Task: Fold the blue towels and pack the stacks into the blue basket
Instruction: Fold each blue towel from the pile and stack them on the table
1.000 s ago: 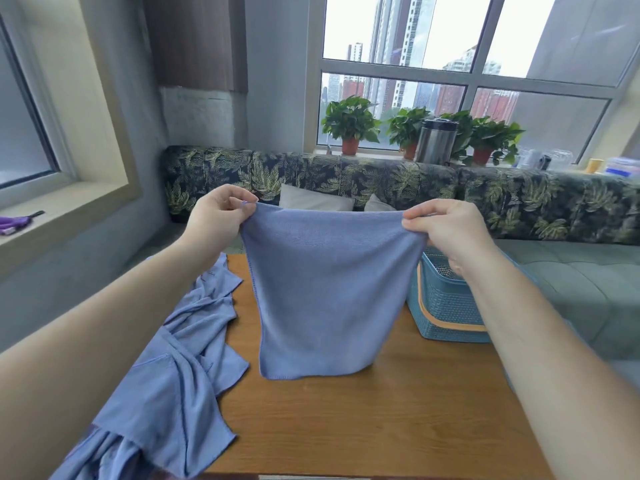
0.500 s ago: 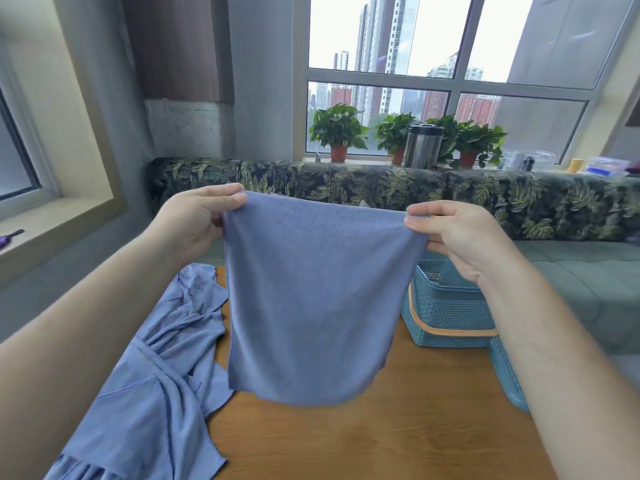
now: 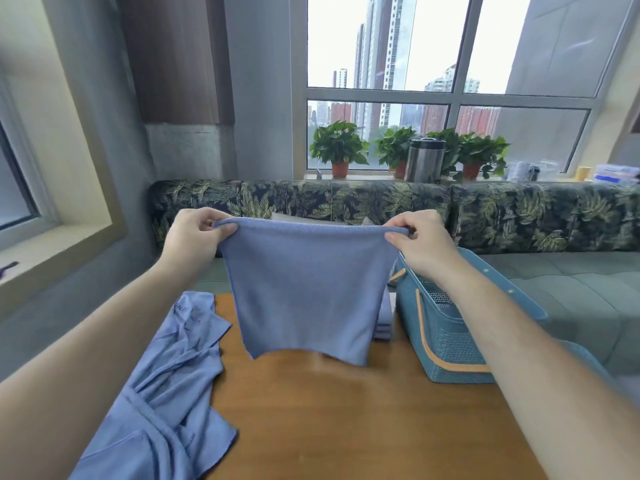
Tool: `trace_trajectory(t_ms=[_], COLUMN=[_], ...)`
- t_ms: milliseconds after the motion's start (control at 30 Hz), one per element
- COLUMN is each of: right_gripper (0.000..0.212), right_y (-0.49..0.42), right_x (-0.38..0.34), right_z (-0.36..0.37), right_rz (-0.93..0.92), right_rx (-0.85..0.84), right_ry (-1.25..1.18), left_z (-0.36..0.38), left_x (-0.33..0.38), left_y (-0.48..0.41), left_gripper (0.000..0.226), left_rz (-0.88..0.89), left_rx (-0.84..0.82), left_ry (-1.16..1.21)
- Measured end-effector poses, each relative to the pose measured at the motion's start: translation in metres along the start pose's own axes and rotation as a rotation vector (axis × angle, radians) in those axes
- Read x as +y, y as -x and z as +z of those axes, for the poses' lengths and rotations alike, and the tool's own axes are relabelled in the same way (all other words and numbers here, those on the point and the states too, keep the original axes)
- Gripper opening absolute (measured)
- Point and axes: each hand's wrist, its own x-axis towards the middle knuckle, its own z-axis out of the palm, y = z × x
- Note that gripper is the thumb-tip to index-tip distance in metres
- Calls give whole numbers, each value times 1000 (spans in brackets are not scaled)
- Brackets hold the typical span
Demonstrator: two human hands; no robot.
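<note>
Head view, left to right: you've got a rumpled heap of blue towels (image 3: 156,393) lying on the left side of the wooden table (image 3: 346,427), then your left hand (image 3: 194,237) pinching one top corner of a blue towel (image 3: 308,289) that hangs spread out over the tabletop. Peeking out behind its right edge is a small folded stack (image 3: 383,323). Your right hand (image 3: 422,244) pinches the other top corner, and the blue basket (image 3: 450,341) sits on the table's right side, just beside that stack.
</note>
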Motion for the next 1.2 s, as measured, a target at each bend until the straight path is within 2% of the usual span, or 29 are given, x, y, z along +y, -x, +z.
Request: trace_trajectory(t_ms=[100,267,433,533,600,800,1200], right_gripper=[12,17,14,13,16,15,23], right_y=[8,63,152,207,233,267,271], right_x=[7,45,110,141,152,163,170], right_z=[-3,11,64,97,109,110,120], right_rz=[-9,111,345,451,452,401,344], right_rx=[-28,-122,-109,-102,-105,-127,-94], right_ry=[-34,-194,-407,-386,-332,-293,-230], left_z=[0,16,58,78,84,69,65], left_x=[-1,-30,-93,-128,-145,-166,-168], left_y=[10,76,173,223,244,267,268], left_gripper=[15,5,9,6,5,8,11], left_rz=[2,-77,-306,-440,-491,-399,-328], left_rx=[1,-74,-81,-85,-67,-158,-112], left_ry=[76,234,235,202,159,-29,-134])
